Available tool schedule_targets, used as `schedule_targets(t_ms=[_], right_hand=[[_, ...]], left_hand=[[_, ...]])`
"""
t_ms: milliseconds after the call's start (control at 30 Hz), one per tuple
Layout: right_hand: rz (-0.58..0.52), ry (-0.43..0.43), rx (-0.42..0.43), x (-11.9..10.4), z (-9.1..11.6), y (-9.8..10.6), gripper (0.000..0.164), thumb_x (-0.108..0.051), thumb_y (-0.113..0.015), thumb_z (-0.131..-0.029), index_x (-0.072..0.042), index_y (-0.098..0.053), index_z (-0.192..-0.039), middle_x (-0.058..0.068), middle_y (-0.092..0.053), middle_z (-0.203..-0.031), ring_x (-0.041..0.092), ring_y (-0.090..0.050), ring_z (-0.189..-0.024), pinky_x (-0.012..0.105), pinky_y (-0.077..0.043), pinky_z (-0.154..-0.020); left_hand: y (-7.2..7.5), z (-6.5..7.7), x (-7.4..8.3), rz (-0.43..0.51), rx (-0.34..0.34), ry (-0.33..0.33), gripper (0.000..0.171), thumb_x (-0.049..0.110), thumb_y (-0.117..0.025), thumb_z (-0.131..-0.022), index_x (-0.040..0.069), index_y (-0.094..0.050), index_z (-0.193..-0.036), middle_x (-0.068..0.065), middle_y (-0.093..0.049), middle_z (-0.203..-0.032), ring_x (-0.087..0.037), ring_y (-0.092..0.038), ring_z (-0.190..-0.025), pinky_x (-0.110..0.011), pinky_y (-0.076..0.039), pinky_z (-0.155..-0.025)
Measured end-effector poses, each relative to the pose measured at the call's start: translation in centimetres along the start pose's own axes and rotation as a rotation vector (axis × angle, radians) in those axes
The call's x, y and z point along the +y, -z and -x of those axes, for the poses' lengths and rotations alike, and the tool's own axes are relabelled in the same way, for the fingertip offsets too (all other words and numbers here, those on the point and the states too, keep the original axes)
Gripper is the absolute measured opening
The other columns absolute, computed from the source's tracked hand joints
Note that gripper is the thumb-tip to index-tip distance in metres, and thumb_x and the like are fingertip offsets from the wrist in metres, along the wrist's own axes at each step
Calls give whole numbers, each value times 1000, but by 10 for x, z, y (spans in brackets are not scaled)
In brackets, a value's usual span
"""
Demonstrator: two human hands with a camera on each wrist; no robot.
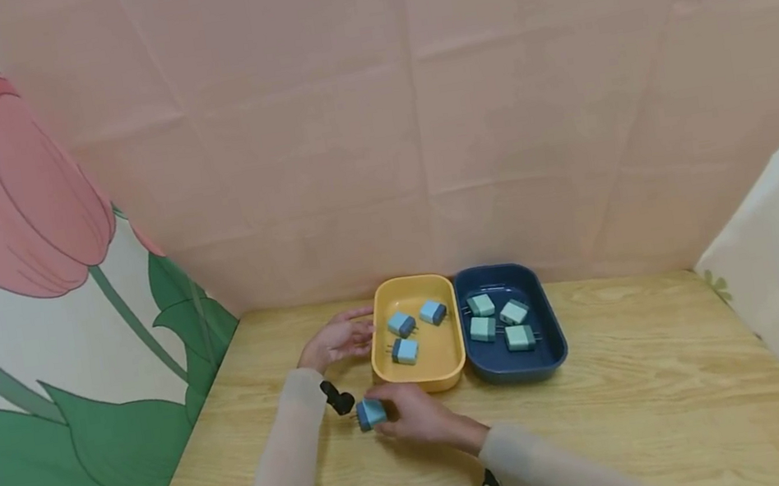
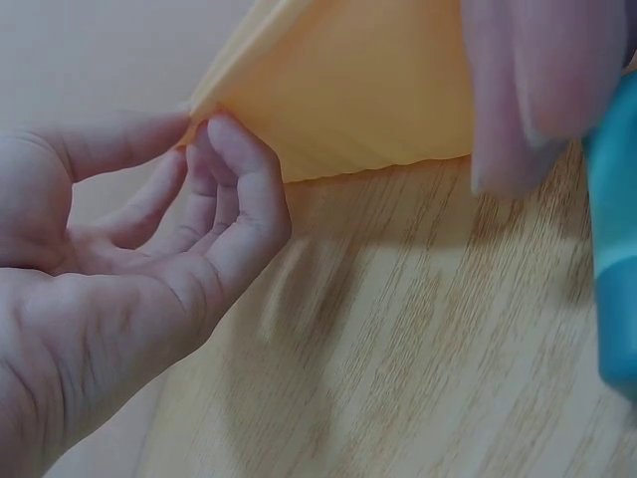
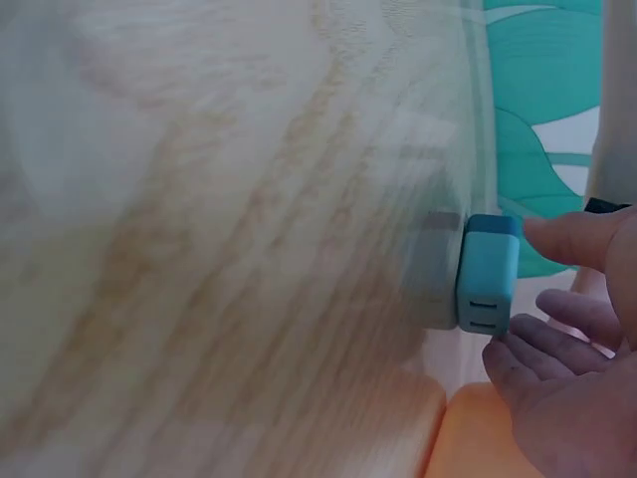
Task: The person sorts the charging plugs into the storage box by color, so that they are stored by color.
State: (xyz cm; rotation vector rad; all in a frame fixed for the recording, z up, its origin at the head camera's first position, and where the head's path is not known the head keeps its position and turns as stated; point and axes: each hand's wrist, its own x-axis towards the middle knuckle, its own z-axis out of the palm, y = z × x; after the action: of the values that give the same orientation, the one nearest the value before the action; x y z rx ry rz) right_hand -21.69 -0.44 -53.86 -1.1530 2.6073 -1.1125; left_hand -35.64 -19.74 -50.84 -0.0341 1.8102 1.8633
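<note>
A light-blue USB wall charger (image 1: 372, 414) with a darker blue end is pinched between the thumb and fingers of my right hand (image 1: 417, 413), just in front of the yellow tray (image 1: 421, 378). Two port slots show on this charger (image 3: 488, 284) in the right wrist view; whether it touches the tabletop I cannot tell. My left hand (image 1: 339, 341) is at the tray's left side. In the left wrist view, thumb and curled fingers of the left hand (image 2: 149, 229) hold the edge of the tray (image 2: 358, 90). Inside the tray lie three blue chargers (image 1: 405, 350).
A dark blue tray (image 1: 557, 344) stands against the yellow one's right side and holds several pale-green chargers (image 1: 520, 337). Both sit on a wooden table (image 1: 650, 397) near a pink cloth backdrop (image 1: 421, 147). A flower-printed panel (image 1: 1, 190) borders the left.
</note>
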Motion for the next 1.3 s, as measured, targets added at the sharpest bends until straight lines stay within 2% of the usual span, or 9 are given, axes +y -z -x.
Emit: schedule_targets(t_ms=[300,433,633,867,967,1300], right_hand=[[19,-71,5,0,1,-10,41,-2,-81,-86,-6,-71,-126,2,-74,-114,12,-66,-103,28,-56,-94],[40,-108,19,-2,3,-12,39,1,-79,-86,-4,-70,-123,2,-73,-109,11,-66,-99,27,-57,-91],[102,-124,56,-3,4,-11,32,-5,-80,-89,-3,-71,-120,3,-75,-109,13,-68,-102,32,-59,-92],[104,-130,47,0,8,-8,28,-7,-81,-88,-7,-73,-115,-1,-74,-105,10,-67,-97,28,-58,-89],[106,-131,49,2,10,-7,31,-8,-82,-87,-7,-73,-116,1,-76,-108,12,-69,-100,30,-58,-92],[33,-148,45,3,25,-4,37,-7,-83,-83,-5,-75,-119,5,-78,-115,14,-71,-106,34,-59,-96]], left_hand=[[1,0,-3,-6,-6,-1,56,-1,-58,-103,12,-48,-156,-25,-60,-145,-18,-67,-100,-32,-58,-82],[1,0,-4,-1,4,-5,55,0,-59,-103,13,-49,-156,-25,-60,-145,-18,-68,-99,-32,-58,-81],[-1,-1,-3,3,8,-15,55,0,-59,-103,12,-49,-156,-25,-61,-145,-21,-66,-108,-31,-59,-80],[-1,-2,-3,14,15,-6,54,0,-59,-103,11,-50,-155,-25,-62,-144,-22,-67,-109,-31,-59,-80],[-1,-2,-2,17,20,-1,54,0,-60,-103,13,-51,-155,-24,-61,-146,-21,-66,-109,-31,-59,-80],[0,1,-2,11,15,1,56,0,-59,-103,12,-48,-157,-25,-60,-147,-20,-66,-106,-31,-59,-80]])
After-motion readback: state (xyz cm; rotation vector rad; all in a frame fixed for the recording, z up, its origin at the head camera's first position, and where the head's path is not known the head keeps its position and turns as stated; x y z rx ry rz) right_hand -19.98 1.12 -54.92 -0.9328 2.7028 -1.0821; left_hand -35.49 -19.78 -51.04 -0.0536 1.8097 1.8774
